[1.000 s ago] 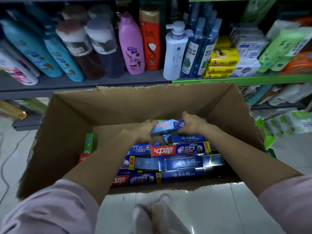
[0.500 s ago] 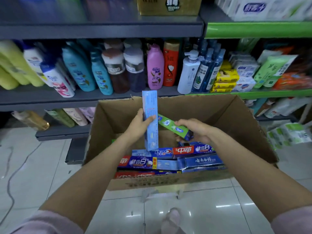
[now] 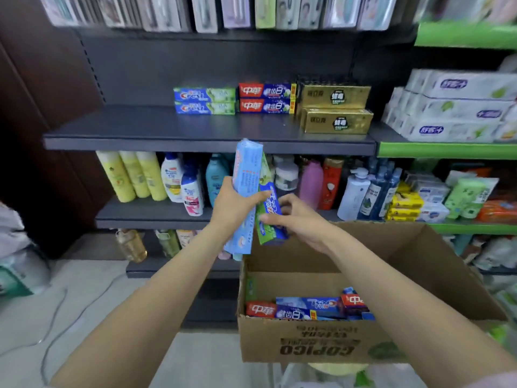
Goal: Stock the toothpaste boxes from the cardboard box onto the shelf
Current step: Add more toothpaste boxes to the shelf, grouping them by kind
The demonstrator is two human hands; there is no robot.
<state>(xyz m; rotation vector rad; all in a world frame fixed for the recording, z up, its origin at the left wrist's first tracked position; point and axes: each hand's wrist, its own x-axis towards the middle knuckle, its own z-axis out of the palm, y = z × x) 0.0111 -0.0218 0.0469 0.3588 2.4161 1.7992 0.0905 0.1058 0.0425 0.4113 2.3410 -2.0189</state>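
My left hand (image 3: 233,204) grips a light blue toothpaste box (image 3: 246,175) held upright, with a green and blue toothpaste box (image 3: 270,219) beside it. My right hand (image 3: 300,219) pinches the green and blue box at its lower part. Both boxes hang in front of the dark grey shelf (image 3: 195,141), just below its front edge. On that shelf stand stacked Crest boxes (image 3: 205,101), red and blue boxes (image 3: 265,98) and gold boxes (image 3: 335,109). The cardboard box (image 3: 307,343) sits low at the right with several toothpaste boxes (image 3: 305,308) inside.
Shampoo and lotion bottles (image 3: 156,180) fill the lower shelf. White tissue packs (image 3: 453,107) sit on the green shelf at right. Hanging packets (image 3: 223,11) line the top. A cable (image 3: 56,312) runs over the tiled floor at left.
Both hands have lifted out of the cardboard box with the two toothpaste boxes, up toward the grey shelf. The view has tilted up, and the green box now stands beside the blue one.
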